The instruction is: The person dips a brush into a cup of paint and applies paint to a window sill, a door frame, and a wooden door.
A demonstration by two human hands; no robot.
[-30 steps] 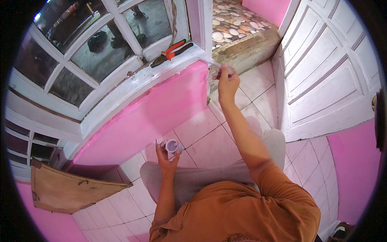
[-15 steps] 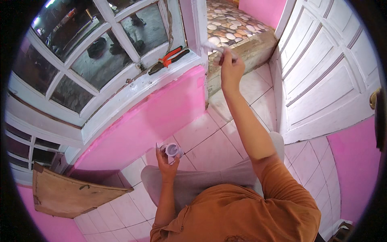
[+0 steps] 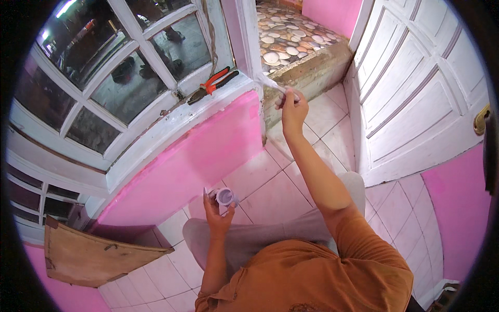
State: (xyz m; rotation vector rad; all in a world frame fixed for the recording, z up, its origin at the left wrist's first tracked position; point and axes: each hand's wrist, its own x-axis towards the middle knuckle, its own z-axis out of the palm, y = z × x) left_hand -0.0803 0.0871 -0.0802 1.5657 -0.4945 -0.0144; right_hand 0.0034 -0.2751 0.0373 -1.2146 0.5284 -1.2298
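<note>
The floor of pale pinkish square tiles with dark joints (image 3: pixel 254 177) extends around and beneath my folded legs. At my right stands the white wooden panelled door (image 3: pixel 413 91), fitted with a brass-coloured handle (image 3: pixel 481 120). At my front left is the white wooden window frame with glass panes (image 3: pixel 83 97). Below its sill runs the low pink painted wall (image 3: pixel 192 148). Beyond the doorway, a multicoloured pebble-patterned surface (image 3: pixel 291 41) lies behind a rough grey-brown step (image 3: pixel 317 67). A flat brown wooden panel (image 3: pixel 104 255) is positioned at my left, near the pink wall. The white upright post (image 3: pixel 249 44) separates window and doorway.

My right hand (image 3: pixel 293 106) is extended forward, thumb and fingers pressed together in a pinch. My left hand (image 3: pixel 219 218) is held low, above my lap, thumb and fingers curved around an object.

Red-and-black-handled metal pliers (image 3: pixel 213 86) rest on the sill. The slender white brush-like tool (image 3: pixel 275 86) is pinched in my right hand, its tip directed at the post; I cannot tell whether they touch. The small round lavender cup (image 3: pixel 225 197) is gripped in my left hand, mouth upward.
</note>
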